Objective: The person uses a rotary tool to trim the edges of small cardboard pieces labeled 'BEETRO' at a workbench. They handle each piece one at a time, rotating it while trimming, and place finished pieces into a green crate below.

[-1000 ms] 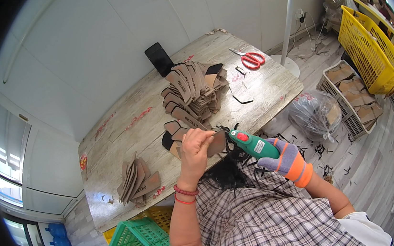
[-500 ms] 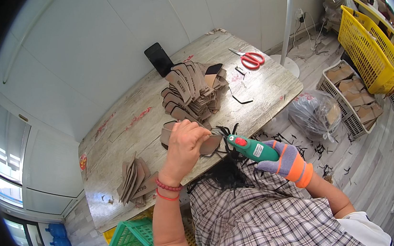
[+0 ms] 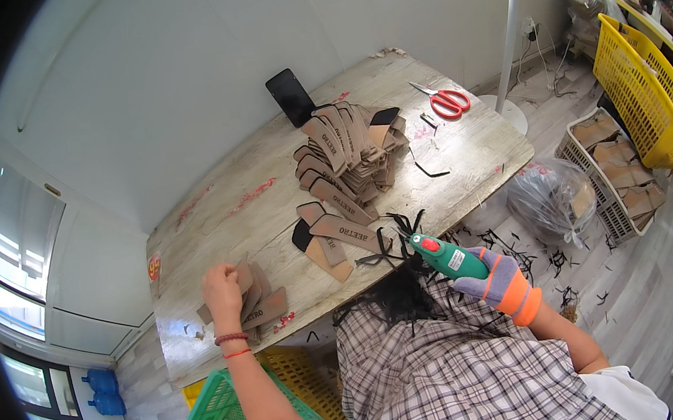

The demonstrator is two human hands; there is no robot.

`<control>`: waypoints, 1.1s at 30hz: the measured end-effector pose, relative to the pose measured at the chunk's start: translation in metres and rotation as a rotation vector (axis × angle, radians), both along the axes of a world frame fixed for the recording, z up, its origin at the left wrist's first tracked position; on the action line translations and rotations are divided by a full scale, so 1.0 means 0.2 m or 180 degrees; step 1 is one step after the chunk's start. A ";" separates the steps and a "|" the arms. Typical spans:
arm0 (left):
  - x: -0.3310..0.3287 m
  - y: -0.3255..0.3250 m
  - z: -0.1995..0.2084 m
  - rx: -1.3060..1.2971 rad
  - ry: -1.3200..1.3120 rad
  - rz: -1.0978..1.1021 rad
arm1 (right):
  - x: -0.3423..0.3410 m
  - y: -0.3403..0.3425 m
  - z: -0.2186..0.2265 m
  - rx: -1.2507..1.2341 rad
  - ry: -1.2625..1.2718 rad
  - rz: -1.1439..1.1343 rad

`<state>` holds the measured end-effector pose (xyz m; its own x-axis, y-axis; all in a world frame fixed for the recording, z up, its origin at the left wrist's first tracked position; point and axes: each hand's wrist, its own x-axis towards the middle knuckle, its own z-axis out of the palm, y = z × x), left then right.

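Observation:
My left hand (image 3: 223, 294) is at the small pile of brown flat pieces (image 3: 263, 304) on the table's left side, its fingers curled against a brown piece. In a grey and orange glove, my right hand (image 3: 497, 282) grips a green handheld power cutter (image 3: 445, 256) with a red button. The cutter's tip is at the table's near edge, among black strips (image 3: 406, 224). Just left of that tip lie a few loose brown pieces (image 3: 347, 232), some with black edging. Beyond them rises a larger heap of brown pieces (image 3: 347, 155).
Red-handled scissors (image 3: 449, 105) and a black phone (image 3: 290, 97) lie on the table (image 3: 227, 221). Below its left side are a green basket (image 3: 233, 393) and a yellow basket (image 3: 297, 378). To the right are a plastic bag (image 3: 550, 197), crates of brown pieces (image 3: 607, 169) and a fan (image 3: 516, 43).
My left hand has moved left, from the pieces near the cutter to the small left pile. My right hand keeps hold of the cutter. The whole view has shifted slightly.

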<state>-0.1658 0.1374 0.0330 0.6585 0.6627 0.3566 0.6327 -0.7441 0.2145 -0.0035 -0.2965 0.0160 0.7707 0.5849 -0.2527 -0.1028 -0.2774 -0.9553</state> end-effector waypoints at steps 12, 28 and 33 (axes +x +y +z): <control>0.64 -0.54 -0.50 0.0585 -0.0713 -0.0133 | -0.02 0.02 -0.01 -0.0165 -0.0012 0.0075; 0.61 -0.91 -0.03 -0.4964 -0.4018 -0.1165 | -0.02 0.11 0.04 -0.0056 -0.0821 -0.0163; 0.64 -0.98 -0.03 -0.4889 -0.3871 -0.1005 | -0.02 0.07 -0.01 0.0157 -0.0567 -0.0236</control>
